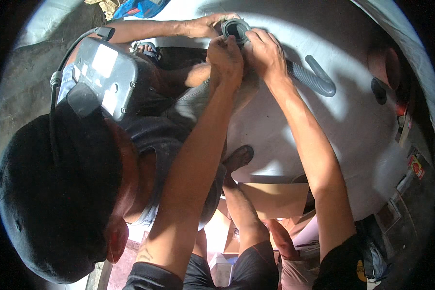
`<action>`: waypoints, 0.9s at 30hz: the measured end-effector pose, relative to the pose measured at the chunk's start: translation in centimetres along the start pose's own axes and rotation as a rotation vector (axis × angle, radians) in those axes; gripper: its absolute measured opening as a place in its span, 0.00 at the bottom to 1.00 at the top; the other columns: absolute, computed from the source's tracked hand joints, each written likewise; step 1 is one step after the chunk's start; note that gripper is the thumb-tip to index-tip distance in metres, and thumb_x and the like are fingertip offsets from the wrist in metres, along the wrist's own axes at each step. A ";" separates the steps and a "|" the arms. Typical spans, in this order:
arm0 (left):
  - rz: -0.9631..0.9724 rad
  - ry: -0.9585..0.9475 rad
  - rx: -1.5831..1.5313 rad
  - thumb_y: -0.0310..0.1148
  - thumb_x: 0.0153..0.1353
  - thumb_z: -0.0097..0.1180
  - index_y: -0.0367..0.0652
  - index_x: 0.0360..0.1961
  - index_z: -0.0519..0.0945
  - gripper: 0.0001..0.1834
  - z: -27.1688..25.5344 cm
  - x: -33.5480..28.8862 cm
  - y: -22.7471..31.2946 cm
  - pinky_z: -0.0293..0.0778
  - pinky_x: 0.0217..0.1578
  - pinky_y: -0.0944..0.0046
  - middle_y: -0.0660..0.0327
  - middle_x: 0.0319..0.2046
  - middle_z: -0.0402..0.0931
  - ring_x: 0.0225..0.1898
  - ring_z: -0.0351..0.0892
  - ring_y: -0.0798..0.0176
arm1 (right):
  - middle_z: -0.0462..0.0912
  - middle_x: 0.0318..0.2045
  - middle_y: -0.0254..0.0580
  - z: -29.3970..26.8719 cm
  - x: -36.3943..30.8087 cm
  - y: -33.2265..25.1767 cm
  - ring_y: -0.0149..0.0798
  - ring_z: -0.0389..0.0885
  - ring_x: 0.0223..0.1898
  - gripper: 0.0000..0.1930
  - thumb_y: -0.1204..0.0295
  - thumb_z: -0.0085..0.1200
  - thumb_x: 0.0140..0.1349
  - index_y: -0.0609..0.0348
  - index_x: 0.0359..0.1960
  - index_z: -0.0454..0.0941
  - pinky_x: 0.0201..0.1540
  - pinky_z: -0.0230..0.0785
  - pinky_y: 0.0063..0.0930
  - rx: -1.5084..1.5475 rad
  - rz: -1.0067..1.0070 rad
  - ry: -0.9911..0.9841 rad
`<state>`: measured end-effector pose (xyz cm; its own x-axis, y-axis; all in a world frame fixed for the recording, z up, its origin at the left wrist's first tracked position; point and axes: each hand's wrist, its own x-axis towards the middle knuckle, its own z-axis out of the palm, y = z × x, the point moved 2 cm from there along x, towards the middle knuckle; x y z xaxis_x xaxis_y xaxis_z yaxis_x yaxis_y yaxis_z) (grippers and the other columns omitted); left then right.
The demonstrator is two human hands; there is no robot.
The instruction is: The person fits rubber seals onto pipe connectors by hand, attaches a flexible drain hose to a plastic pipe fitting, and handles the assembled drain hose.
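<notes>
Pinching the grey round fitting [237, 22], the left hand [224, 58] and the right hand [267, 52] are both closed on its rim, toward the far edge of the white sheet [295, 130], beside a co-worker's hand [201, 27].

Spread out wide, a white sheet [362, 145], bright in some spots and shadowy in others. Up at the top left, a blue bag [142, 8] beside a crumpled tan thing [104, 7]. On the left, a big black cap [58, 183] near a grey case [123, 63] with white stickers and a bendy cable [56, 79]. Far to the right, a round reddish-brown thing [383, 66], like a pot. Near the bottom, tan cardboard [275, 198] and a small white box [221, 269].
</notes>
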<state>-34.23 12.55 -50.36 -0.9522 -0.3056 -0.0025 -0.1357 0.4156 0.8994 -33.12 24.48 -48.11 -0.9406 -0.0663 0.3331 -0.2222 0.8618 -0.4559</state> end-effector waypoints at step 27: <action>-0.181 0.012 -0.029 0.36 0.59 0.58 0.32 0.23 0.82 0.16 0.4 2.0 1.1 0.74 0.34 0.60 0.54 0.19 0.79 0.23 0.78 0.61 | 0.75 0.41 0.55 1.5 2.0 -1.4 0.56 0.78 0.45 0.21 0.65 0.48 0.65 0.66 0.56 0.70 0.49 0.69 0.50 -0.187 0.019 -0.037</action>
<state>-36.41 12.78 -49.53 -0.9097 -0.3831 -0.1604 -0.2964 0.3281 0.8970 -35.04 22.38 -48.08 -0.9537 -0.0650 0.2937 -0.1562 0.9414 -0.2990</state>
